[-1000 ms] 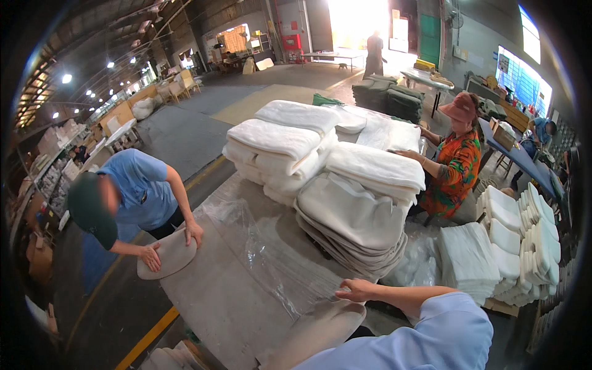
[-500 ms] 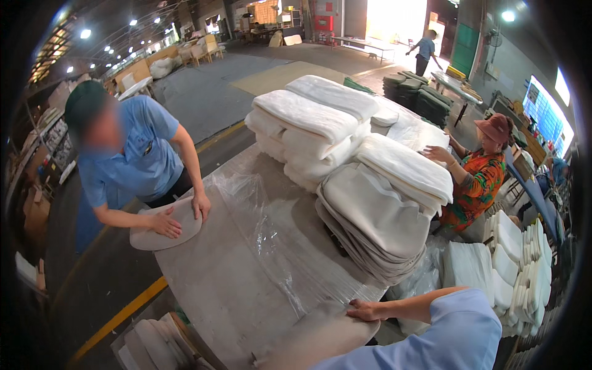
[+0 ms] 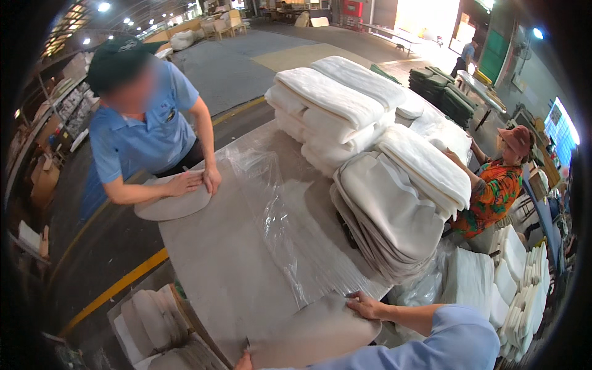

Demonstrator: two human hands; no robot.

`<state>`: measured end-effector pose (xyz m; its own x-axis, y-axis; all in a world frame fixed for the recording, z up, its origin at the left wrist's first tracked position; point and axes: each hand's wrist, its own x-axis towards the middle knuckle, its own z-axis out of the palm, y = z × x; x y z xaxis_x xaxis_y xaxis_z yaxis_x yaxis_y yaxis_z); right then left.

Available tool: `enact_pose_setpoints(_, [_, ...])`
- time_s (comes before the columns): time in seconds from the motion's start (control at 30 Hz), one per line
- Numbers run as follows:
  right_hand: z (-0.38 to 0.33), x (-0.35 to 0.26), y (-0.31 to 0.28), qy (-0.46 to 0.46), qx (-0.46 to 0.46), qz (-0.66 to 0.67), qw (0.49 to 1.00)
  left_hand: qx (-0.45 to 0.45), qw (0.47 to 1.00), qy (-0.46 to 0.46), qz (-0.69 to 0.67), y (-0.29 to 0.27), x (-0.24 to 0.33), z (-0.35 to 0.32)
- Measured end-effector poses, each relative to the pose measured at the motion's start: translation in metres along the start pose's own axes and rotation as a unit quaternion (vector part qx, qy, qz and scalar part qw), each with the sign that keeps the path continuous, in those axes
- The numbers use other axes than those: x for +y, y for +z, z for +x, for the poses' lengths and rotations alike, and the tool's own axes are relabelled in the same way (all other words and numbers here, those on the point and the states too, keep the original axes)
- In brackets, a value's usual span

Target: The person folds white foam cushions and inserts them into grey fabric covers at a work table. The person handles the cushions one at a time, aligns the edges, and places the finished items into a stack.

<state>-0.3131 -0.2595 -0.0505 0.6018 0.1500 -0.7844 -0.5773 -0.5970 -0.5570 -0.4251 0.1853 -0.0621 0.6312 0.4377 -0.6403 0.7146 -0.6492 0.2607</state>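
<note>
A flat grey fabric-covered cushion piece [image 3: 311, 333] with rounded ends lies at the near edge of the table, close in front of me. My right hand [image 3: 366, 306] is closed on its far right edge, thumb on top. At its left end, my left hand [image 3: 245, 361] shows only in part at the picture's lower edge, with the fingers closed at the piece's border. Clear plastic sheeting [image 3: 277, 228] lies across the table [image 3: 203, 259] just beyond the piece. A stack of grey fabric covers [image 3: 385, 209] stands past my right hand.
White padding [image 3: 333, 102] is piled high mid-table. At the left, a co-worker [image 3: 148, 129] has both hands on a similar cushion piece [image 3: 172, 200]; another person [image 3: 493, 191] handles white padding at the right. Cushion pieces [image 3: 151, 320] stand below left, white ones [image 3: 524, 277] at right.
My view has shifted, so the table sits lower and further right. My left hand has come into view at the piece's left end. The left co-worker's hands have come together.
</note>
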Motion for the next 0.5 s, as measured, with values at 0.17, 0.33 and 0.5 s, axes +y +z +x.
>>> enact_pose_setpoints(0.17, [-0.024,-0.025,-0.007,-0.063,0.124,0.161,0.977,-0.064,0.971,-0.051,-0.226,-0.029,0.009,0.025])
enact_pose_setpoints(0.33, [-0.049,-0.030,-0.002,-0.212,0.067,0.528,0.820,0.097,0.961,0.150,-0.209,-0.133,0.144,0.035])
enact_pose_setpoints(0.5, [-0.083,-0.048,0.041,-0.327,-0.073,0.361,0.870,0.157,0.801,0.305,-0.490,-0.215,0.234,0.092])
